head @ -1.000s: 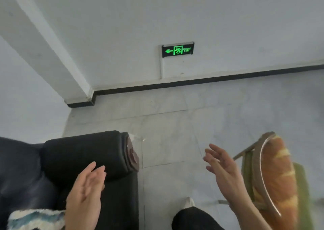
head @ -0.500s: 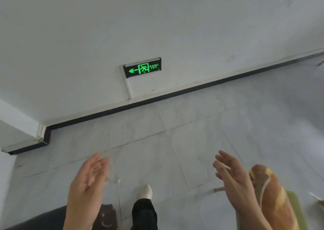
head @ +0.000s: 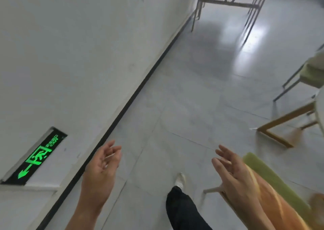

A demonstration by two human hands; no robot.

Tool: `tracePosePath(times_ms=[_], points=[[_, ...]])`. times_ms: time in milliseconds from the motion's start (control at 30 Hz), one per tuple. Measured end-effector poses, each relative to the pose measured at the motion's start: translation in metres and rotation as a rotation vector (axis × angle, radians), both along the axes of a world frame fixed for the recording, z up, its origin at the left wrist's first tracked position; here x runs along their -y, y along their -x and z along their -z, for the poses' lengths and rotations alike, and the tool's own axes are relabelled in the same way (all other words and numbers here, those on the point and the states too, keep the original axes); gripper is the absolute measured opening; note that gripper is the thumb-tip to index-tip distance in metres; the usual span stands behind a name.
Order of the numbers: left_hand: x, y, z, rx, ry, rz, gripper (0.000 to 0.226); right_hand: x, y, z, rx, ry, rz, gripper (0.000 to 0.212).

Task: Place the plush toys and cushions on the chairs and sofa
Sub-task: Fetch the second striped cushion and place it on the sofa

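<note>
Orange and blurred, a bread-shaped plush [head: 273, 200] is lying at about 4 o'clock in the view, stretched along the green seat of a chair [head: 280, 182] whose pale frame is sticking out just below the right wrist. The right hand [head: 233, 175] is hovering over the plush's near end, fingers spread and holding nothing; whether the palm is touching the plush I cannot tell. The left hand [head: 101, 168] is hanging at 8 o'clock, fingers loosely curled and parted, likewise empty, well apart from the right hand.

Between the hands, at 6 o'clock, a dark trouser leg [head: 182, 210] and a white shoe [head: 180, 179] are showing over the pale tiled floor [head: 184, 98]. The floor is lying open from the shoe toward 12 o'clock, a wide bare lane.

The lane's left edge is a black skirting [head: 133, 98] running diagonally from 7 o'clock up to 1 o'clock along the white wall [head: 70, 45], where a green exit sign [head: 35, 157] is glowing at 9 o'clock. On the right edge, at 3 o'clock, wooden legs [head: 284, 121] and a second chair [head: 308, 73] with a green seat are crowding in. At 1 o'clock a table frame [head: 229, 0] is standing at the lane's far end, just beside the wall.
</note>
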State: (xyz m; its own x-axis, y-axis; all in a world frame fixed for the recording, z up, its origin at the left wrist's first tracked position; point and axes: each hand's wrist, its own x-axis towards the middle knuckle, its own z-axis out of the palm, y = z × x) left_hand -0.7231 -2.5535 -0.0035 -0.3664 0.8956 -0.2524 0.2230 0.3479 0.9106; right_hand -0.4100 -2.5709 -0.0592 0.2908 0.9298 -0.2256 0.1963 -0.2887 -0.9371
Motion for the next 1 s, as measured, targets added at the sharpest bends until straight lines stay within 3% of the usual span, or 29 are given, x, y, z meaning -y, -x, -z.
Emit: tracePosePath(times_ms=[233, 400, 700, 1000], points=[[-0.211, -0.06, -0.01, -0.023, -0.019, 0.179, 0.028, -0.201, -0.031, 0.014, -0.086, 0.01, 0.09, 0.041], [-0.331, -0.068, -0.035, -0.051, -0.048, 0.168, 0.056, -0.343, -0.045, -0.01, -0.035, -0.019, 0.049, 0.043], [-0.592, -0.071, 0.02, 0.035, -0.042, 0.1, 0.031, -0.598, -0.061, 0.01, 0.044, -0.017, 0.063, 0.045], [-0.912, -0.151, -0.005, 0.027, -0.065, 0.44, 0.033, -0.829, -0.118, -0.03, 0.077, -0.038, 0.262, 0.044]])
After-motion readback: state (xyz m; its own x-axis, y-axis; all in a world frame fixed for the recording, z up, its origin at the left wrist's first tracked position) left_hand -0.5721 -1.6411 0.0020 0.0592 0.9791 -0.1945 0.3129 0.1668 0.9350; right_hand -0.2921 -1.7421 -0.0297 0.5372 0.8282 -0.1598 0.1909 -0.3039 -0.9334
